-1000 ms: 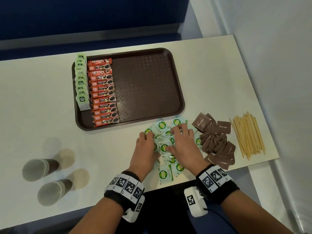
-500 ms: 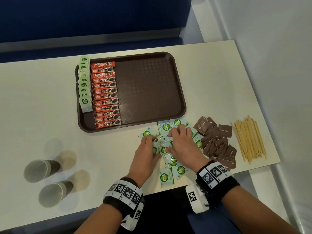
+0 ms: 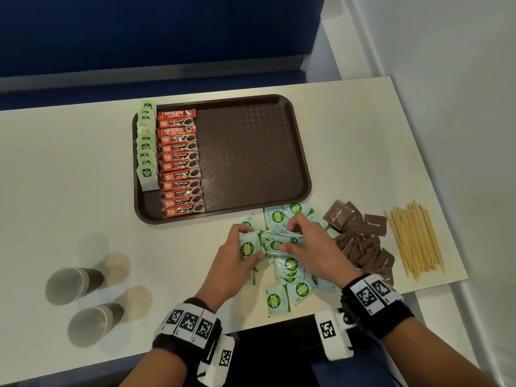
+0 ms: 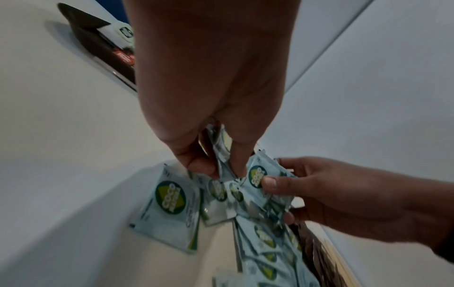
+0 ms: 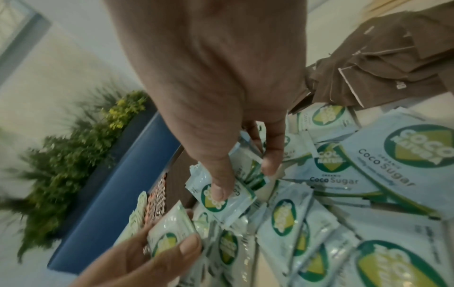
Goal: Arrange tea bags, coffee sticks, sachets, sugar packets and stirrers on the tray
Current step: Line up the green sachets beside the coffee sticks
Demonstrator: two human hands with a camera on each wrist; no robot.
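Fingers (image 5: pixel 218 192) of right hand (image 3: pixel 312 247) and left hand (image 3: pixel 237 263) both pinching coco sugar sachets (image 3: pixel 275 243), lifted over loose pile on counter (image 3: pixel 69 191), just below tray (image 3: pixel 251 152); brown sugar packets (image 3: pixel 365 241) and stirrers (image 3: pixel 413 241) to the right.

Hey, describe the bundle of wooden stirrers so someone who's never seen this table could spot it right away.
Start at the brown tray on the white table, then look toward the table's near right corner. Past the brown sugar packets lies the stirrers bundle: thin pale wooden sticks, the only non-packet items there.
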